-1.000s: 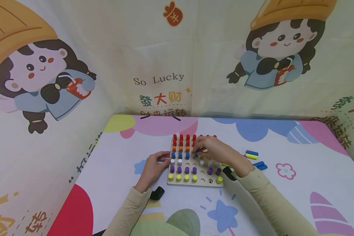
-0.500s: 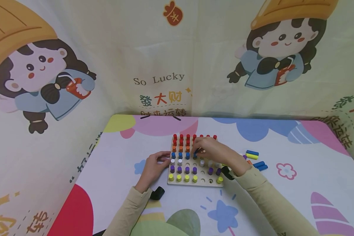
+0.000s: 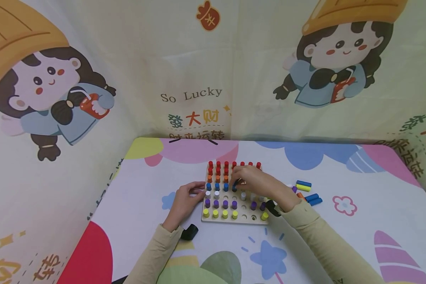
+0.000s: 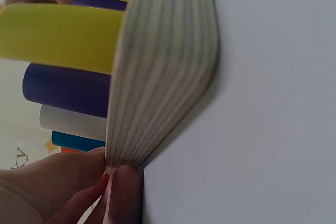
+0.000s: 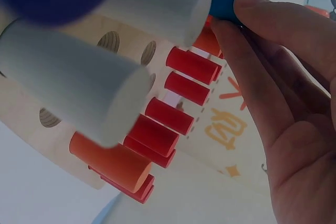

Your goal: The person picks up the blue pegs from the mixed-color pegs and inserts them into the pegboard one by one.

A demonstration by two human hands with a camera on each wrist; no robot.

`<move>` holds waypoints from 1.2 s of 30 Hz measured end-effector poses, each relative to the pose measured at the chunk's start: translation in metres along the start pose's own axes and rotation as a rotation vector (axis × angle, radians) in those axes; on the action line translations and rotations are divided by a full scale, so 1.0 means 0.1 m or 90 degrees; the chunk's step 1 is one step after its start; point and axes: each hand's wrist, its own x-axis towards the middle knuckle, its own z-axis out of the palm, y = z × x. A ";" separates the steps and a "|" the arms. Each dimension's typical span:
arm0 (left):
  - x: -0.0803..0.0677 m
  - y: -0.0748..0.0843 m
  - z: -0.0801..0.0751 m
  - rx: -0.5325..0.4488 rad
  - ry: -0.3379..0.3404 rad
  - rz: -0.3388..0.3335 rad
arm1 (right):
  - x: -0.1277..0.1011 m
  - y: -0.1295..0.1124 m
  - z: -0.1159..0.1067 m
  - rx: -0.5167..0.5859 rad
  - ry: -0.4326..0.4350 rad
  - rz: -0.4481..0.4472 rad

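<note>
The right hand [image 3: 250, 181] pinches a blue peg [image 3: 235, 187] in its fingers over the peg board [image 3: 234, 219] on the table. The left hand [image 3: 184, 199] grips the board edge. Most rows look filled; some holes and loose pegs [image 3: 307, 191] remain.

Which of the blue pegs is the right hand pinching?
The fourth blue peg in the board's blue row, under the right hand. The three blue pegs left of it stand untouched; the other blue ones lie loose on the table.
</note>
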 end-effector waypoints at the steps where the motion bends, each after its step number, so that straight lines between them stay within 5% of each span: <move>1: 0.00 0.00 0.00 0.000 0.000 -0.001 | 0.00 0.00 0.00 0.000 0.000 -0.001; 36: 0.02 0.00 -0.04 -0.002 -0.007 -0.001 | -0.03 0.00 -0.01 -0.006 -0.003 0.037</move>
